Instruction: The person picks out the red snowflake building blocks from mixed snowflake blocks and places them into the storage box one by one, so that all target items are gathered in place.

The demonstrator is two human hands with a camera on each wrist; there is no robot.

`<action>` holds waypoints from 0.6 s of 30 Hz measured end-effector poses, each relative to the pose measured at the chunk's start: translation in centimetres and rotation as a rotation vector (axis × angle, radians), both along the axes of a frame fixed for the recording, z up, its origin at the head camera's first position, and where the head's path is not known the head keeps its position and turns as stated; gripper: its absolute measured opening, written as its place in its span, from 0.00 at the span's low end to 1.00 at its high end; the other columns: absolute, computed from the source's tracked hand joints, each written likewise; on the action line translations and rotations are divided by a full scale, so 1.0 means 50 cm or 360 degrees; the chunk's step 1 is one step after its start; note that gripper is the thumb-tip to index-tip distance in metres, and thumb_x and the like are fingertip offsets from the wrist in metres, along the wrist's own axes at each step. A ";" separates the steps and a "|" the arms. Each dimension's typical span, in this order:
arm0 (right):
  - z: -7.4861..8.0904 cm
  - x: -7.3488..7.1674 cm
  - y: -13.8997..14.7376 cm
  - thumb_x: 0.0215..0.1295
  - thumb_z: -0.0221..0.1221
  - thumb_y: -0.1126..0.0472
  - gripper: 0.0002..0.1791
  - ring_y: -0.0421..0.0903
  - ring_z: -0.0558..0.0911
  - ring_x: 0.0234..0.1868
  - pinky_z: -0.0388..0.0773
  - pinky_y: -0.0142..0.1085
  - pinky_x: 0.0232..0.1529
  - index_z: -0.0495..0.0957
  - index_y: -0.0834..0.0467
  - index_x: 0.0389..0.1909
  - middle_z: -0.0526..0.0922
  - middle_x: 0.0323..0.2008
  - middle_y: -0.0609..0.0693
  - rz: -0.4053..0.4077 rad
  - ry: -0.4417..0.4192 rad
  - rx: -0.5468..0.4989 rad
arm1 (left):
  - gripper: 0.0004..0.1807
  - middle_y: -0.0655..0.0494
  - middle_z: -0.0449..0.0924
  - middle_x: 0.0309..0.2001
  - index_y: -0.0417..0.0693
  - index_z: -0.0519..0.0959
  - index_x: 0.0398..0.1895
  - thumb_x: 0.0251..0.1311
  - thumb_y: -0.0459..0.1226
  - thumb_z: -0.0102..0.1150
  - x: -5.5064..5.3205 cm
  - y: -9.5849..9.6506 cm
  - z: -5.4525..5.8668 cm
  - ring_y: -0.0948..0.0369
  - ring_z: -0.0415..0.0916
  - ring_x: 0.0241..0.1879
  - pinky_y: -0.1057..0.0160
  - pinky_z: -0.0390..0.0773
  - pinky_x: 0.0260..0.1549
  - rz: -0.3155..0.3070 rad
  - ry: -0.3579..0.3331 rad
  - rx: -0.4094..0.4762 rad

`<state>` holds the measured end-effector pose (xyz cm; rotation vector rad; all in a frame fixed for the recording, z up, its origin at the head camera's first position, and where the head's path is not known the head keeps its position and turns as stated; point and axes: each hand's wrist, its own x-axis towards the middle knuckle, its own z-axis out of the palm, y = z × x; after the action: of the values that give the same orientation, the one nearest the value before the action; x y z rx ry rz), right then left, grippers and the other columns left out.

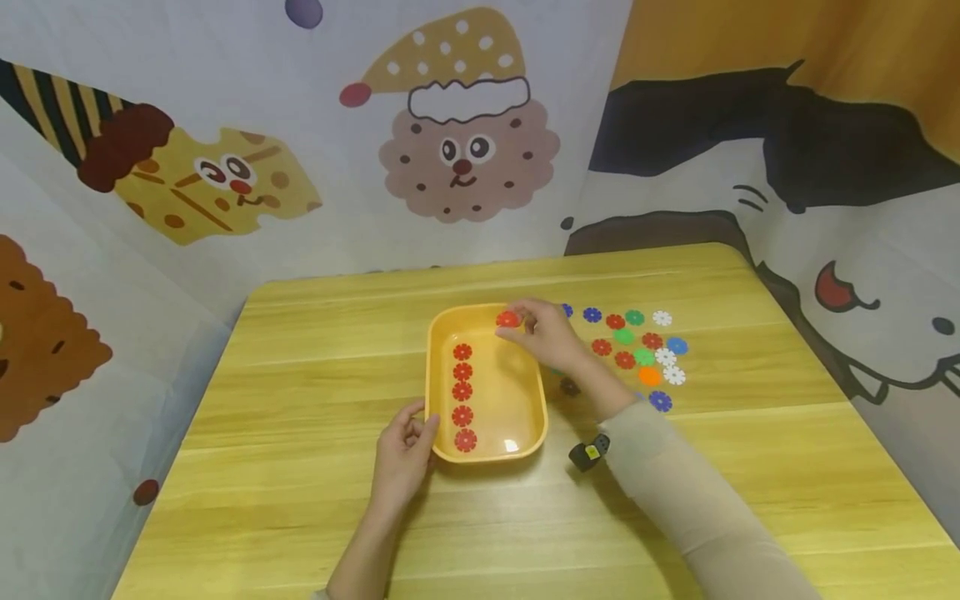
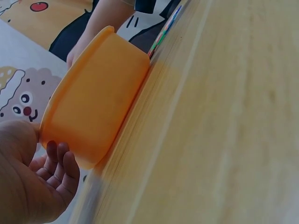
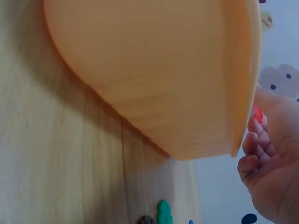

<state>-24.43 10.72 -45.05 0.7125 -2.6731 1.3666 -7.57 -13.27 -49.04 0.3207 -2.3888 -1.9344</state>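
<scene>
A yellow-orange plastic tray [image 1: 495,455] sits on the table with several red snowflake discs [image 1: 462,390] lined up in a column along its left side. My left hand [image 1: 403,450] grips the tray's left rim near the front corner; in the left wrist view its thumb lies at the rim and the fingers [image 2: 58,170] curl by the outer wall. Over the tray's far right corner, my right hand [image 1: 546,335] pinches another red snowflake disc [image 1: 507,319] between thumb and fingers. Only a sliver of that disc [image 3: 258,114] shows in the right wrist view.
To the right of the tray, loose snowflake discs [image 1: 625,360] in red, green, white, blue and orange lie spread on the wooden table [image 1: 315,375]. Some are partly hidden by the right arm. A cartoon-printed cloth [image 1: 337,158] hangs behind the table.
</scene>
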 end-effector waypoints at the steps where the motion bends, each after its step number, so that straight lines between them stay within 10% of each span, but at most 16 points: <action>1: 0.001 0.000 -0.004 0.64 0.69 0.55 0.26 0.44 0.73 0.26 0.73 0.30 0.24 0.79 0.66 0.57 0.79 0.37 0.52 0.0005 0.0005 0.0009 | 0.22 0.46 0.77 0.28 0.40 0.74 0.64 0.71 0.39 0.61 0.000 0.000 0.001 0.62 0.71 0.18 0.72 0.72 0.14 0.0001 0.0001 0.0001; 18: 0.003 -0.005 -0.092 0.63 0.71 0.56 0.19 0.49 0.82 0.42 0.83 0.39 0.47 0.81 0.62 0.49 0.84 0.42 0.54 0.0207 0.0040 0.0517 | 0.22 0.46 0.78 0.29 0.41 0.75 0.64 0.71 0.39 0.61 0.001 0.001 0.000 0.61 0.73 0.20 0.70 0.76 0.16 0.0012 -0.0012 -0.0003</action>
<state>-24.69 6.11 -44.89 0.9377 -2.9067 0.9435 -7.51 -13.20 -49.03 0.3373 -2.3905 -1.9311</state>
